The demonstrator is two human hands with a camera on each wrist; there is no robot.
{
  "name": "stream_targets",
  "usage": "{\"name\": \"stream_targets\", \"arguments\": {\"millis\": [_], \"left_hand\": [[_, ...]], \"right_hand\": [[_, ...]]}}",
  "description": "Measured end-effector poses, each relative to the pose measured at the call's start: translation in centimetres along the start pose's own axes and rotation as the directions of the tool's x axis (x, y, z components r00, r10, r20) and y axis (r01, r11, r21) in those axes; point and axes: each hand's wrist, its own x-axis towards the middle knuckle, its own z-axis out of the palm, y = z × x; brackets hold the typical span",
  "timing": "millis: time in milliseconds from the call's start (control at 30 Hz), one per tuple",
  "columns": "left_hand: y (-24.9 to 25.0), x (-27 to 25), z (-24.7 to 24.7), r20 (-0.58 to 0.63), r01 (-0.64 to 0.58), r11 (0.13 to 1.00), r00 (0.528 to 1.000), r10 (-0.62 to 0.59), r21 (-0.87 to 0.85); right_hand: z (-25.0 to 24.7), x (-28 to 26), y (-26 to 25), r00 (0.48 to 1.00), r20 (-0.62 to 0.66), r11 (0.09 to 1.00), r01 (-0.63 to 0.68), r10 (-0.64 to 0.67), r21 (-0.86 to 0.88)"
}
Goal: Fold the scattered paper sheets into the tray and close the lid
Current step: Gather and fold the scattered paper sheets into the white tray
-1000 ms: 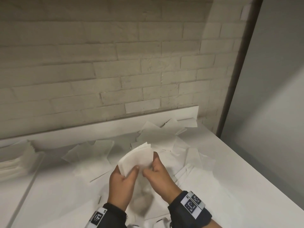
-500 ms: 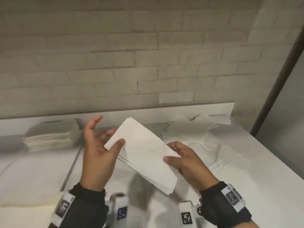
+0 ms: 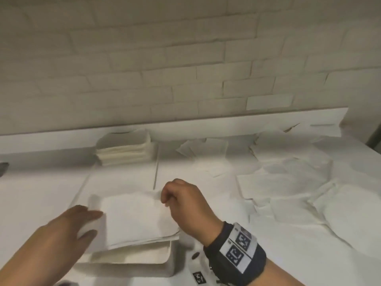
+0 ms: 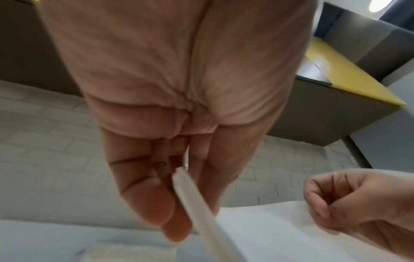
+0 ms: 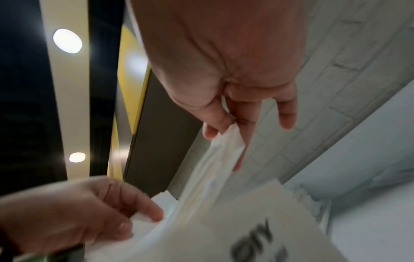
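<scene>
Both hands have lowered the folded sheets (image 3: 138,217) onto the tray (image 3: 144,259) on the table (image 3: 288,254): left hand (image 3: 68,230) and right hand (image 3: 183,199) pinch opposite edges. Release follows; scattered sheets (image 3: 288,178) remain.

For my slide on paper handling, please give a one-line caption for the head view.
Both hands, left and right, lower a folded paper stack onto the white tray; loose sheets remain scattered.

Both hands reach forward and low. The left hand (image 3: 68,230) pinches one edge of the white folded paper stack (image 3: 138,217) with nearly straight fingers; the right hand (image 3: 185,203), fingers curled, pinches the opposite corner.
</scene>
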Motion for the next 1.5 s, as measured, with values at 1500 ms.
{"name": "stream_targets", "arguments": {"millis": [1500], "left_hand": [[18.3,9.8,0.6,0.348,-0.419,0.642,0.587,0.731,-0.642]], "right_hand": [[-13.9,-3.0,-0.6,0.965,-0.019,0.845,-0.218,0.260,0.489]]}}
